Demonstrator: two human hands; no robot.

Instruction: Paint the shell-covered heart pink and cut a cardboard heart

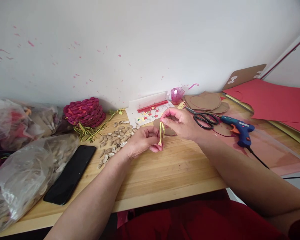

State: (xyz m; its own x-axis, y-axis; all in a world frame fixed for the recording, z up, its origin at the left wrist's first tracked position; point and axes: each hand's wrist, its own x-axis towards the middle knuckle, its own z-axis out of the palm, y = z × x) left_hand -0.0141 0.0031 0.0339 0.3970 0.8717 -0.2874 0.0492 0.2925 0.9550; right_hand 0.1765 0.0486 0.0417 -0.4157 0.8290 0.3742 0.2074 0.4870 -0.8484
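Between my two hands, above the wooden table, hangs a small bundle of yellow yarn [161, 132]. My right hand [178, 121] pinches its top end between thumb and fingers. Lower down, my left hand [147, 140] has its fingers closed around the bundle's bottom end. Just behind the hands lies a round brown cardboard piece [170, 129], partly covered by them. Loose peanut shells [113, 138] are spread beside my left hand. Black-handled scissors [203, 120] lie close to my right hand.
At the right, a blue glue gun [240, 128] with a cable rests near red card sheets [277, 100]. Cardboard shapes [205, 101] and a pink cup [177, 95] stand behind. On the left are a phone [71, 175], a plastic bag [32, 173] and a magenta stack [85, 111] with yarn tails.
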